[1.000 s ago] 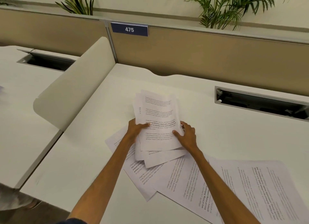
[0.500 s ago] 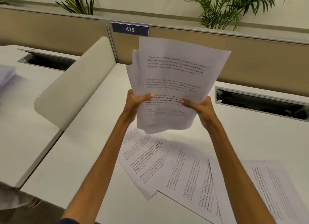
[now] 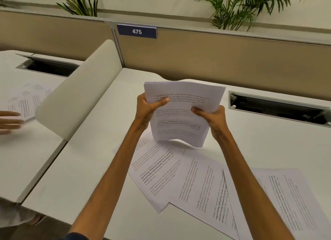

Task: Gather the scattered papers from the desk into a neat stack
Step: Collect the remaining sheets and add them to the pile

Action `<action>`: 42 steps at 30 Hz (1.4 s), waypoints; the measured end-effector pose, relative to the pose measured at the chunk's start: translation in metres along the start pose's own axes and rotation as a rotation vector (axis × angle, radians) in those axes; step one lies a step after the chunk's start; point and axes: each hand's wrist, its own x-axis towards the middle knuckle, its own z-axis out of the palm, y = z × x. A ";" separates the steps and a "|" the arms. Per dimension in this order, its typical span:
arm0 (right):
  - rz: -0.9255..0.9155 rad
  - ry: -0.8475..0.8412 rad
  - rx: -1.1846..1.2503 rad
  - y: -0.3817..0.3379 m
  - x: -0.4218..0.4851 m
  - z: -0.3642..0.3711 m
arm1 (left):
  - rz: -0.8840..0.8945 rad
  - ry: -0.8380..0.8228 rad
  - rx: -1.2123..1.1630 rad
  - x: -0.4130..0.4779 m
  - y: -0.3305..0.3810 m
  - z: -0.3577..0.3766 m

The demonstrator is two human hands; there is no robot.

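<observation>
I hold a bundle of printed white papers (image 3: 180, 118) upright over the white desk (image 3: 100, 150), its bottom edge curled just above the desk surface. My left hand (image 3: 147, 107) grips the bundle's left edge, thumb on the front. My right hand (image 3: 213, 120) clamps the right edge, thumb across the text. Several loose printed sheets lie fanned on the desk below: one (image 3: 154, 170) under my left forearm, one (image 3: 202, 191) between my arms, one (image 3: 290, 200) at the right.
A beige divider panel (image 3: 80, 94) separates this desk from the neighbouring one, where another person's hand (image 3: 9, 121) rests by more papers (image 3: 25, 102). A cable slot (image 3: 279, 107) opens at the right. A tan partition with a "475" sign (image 3: 137, 31) stands behind.
The bundle was lifted off the desk and held high, then lowered until its bottom edge nears the desk. Another person's hand and papers have appeared at the left.
</observation>
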 end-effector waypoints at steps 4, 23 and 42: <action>0.049 -0.029 -0.046 0.015 -0.001 0.002 | -0.088 -0.046 0.049 -0.003 -0.022 -0.002; 0.356 -0.355 -1.291 0.117 -0.059 -0.028 | -0.175 0.254 -0.071 -0.019 -0.061 -0.059; 0.113 -0.259 -1.072 0.134 -0.046 0.032 | -0.153 0.327 -0.211 -0.017 -0.051 -0.062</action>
